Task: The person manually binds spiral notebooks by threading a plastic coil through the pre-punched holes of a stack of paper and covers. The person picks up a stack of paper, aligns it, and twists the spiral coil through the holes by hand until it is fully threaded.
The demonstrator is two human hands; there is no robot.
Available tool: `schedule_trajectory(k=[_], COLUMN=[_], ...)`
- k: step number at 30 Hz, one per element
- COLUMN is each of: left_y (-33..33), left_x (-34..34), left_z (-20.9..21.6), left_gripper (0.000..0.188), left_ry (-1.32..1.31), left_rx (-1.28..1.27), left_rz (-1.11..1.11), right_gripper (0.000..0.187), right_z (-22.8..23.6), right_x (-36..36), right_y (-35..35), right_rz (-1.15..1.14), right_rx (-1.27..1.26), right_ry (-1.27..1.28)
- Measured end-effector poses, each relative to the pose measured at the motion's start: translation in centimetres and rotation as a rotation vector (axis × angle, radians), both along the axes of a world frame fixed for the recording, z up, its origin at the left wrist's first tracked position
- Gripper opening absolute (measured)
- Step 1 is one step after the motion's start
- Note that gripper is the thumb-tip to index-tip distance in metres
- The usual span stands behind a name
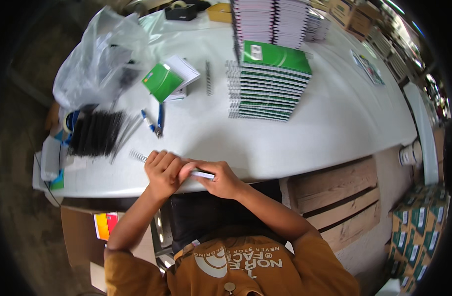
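Head view: two hands meet above the near edge of one white tabletop (344, 118); the right hand (222, 179) grasps one small notebook (203, 174), its pale page edge showing between thumb and fingers; the left hand (162, 171) is clenched over the notebook's left end, its fingers curled and its thumb toward the right hand; one wire coil (137, 156) juts out beyond the left hand, though where it meets the notebook is hidden.

Ahead of the hands lie one pair of blue-handled pliers (160, 118) and, just left of it, one blue-and-white pen (147, 120); farther off is one loose coil (209, 79), lying apart; to the left sits one heap of black coils (95, 133), too dense to count, with a few straying from its right side.

Behind the pliers is one small group of notebooks (162, 83), a green cover and white ruled pages uppermost, their exact number unclear; one stack of green notebooks (275, 81) stands right of the loose coil, more than ten layers deep; taller piles of bound pages (270, 19) rise behind it; one translucent plastic bag (95, 64) slumps at the far left; one black tape dispenser (181, 11) and one yellow tray (220, 13) sit at the far edge.
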State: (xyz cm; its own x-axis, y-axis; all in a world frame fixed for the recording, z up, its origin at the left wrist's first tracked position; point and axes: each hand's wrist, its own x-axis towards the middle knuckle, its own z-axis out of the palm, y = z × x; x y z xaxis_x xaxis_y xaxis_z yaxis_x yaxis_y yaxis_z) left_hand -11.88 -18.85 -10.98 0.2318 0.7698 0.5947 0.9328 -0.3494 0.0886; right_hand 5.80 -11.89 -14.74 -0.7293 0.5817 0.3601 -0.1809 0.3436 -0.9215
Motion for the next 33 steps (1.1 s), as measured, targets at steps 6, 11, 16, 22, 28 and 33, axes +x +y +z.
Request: schedule_trajectory(k=[6, 11, 16, 22, 28, 33], left_y=[2.7, -3.8, -0.9, -1.6, 1.8, 2.6], left_x=[1.7, 2.9, 2.6, 4.9, 3.9, 5.1], left_z=[-0.3, -7.0, -6.2, -1.2, 3.0, 4.6], left_gripper=[0.087, 0.106, 0.105, 0.054, 0.04, 0.03], left_ry=[-0.052, 0.194, 0.082, 0.189, -0.072, -0.128], left_rx=[0.476, 0.098, 0.187, -0.047, -0.36, -0.368], left_rz=[0.218, -0.177, 0.058, 0.075, -0.149, -0.06], right_gripper=[0.038, 0.042, 0.049, 0.039, 0.028, 0.023], right_z=[-1.0, -0.9, -1.4, -1.2, -2.7, -1.7], right_x=[0.3, 0.7, -0.6, 0.7, -0.3, -0.5], right_y=[0.4, 0.6, 0.8, 2.3, 3.2, 2.7], right_rz=[-0.048, 0.004, 0.024, 0.057, 0.032, -0.017], right_rx=[0.172, 0.285, 0.216, 0.081, 0.236, 0.058], right_ry=[0.0, 0.035, 0.03, -0.033, -0.057, 0.075])
